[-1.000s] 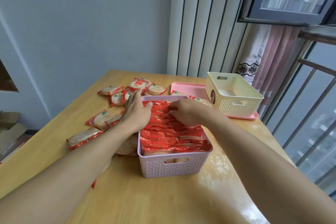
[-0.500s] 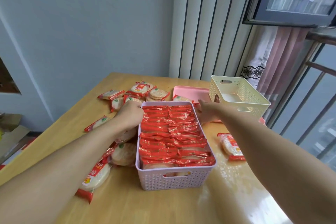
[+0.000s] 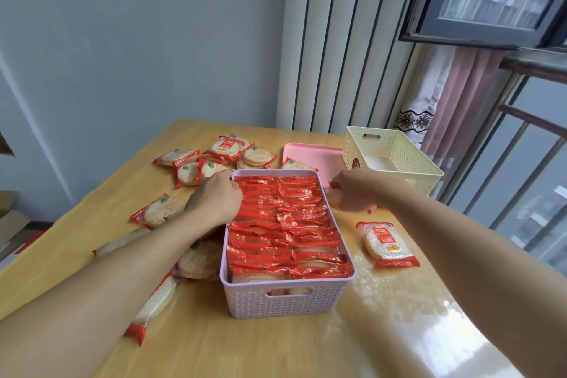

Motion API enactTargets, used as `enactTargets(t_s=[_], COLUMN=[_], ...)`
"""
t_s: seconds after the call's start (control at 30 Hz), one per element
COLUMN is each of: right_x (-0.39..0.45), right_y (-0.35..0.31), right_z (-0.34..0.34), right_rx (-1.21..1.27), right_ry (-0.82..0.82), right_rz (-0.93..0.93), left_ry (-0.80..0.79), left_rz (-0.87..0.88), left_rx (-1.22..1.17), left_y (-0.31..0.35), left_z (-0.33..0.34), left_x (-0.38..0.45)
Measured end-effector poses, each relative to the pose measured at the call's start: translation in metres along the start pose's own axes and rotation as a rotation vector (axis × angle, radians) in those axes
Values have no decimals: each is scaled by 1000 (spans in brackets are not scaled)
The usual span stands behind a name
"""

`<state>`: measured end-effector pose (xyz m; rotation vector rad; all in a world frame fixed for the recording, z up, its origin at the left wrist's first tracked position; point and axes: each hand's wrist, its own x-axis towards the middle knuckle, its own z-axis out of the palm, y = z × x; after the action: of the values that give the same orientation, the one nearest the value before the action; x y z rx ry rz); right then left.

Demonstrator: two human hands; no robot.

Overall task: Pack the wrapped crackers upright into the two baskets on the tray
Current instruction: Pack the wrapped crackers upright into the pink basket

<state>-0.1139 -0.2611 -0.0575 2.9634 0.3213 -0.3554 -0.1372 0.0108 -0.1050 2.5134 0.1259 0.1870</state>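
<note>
A lilac basket stands on the table, packed full with red wrapped crackers on edge. My left hand curls over its far left rim. My right hand is just right of the basket's far end and grips a wrapped cracker, mostly hidden under the fingers. An empty cream basket sits on the right part of the pink tray. Loose wrapped crackers lie at the far left, and one more cracker packet lies right of the lilac basket.
More loose packets lie along the table's left side, some under my left forearm. A white radiator, a curtain and a window railing stand behind and to the right. The wooden table shines near its right edge.
Both hands have left the top of the packed crackers. The left one went to the basket's far left rim, the right one moved right and took hold of a packet beside the basket.
</note>
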Motion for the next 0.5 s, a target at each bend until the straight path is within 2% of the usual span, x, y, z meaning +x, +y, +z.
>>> enactTargets(t_s=[0.07,0.17,0.3,0.37,0.5], right_x=[-13,-20,-21,-9,34], right_y=[-2,-2,6,15,8], right_z=[-1,-1,-19,-30,-30], right_rx=[-51,-41,176,298,389], right_ry=[-198,-319,-560,-479,-48], right_rz=[12,-53,-93,-41,47], left_ry=[7,8,8,21,78], left_rz=[-1,3,-28,-61,-109], left_rx=[-22,-39,-83,-126,-61], left_y=[1,0,-1,1,4], left_z=[-1,-1,2,1,7], left_x=[-2,-2,2,9,18])
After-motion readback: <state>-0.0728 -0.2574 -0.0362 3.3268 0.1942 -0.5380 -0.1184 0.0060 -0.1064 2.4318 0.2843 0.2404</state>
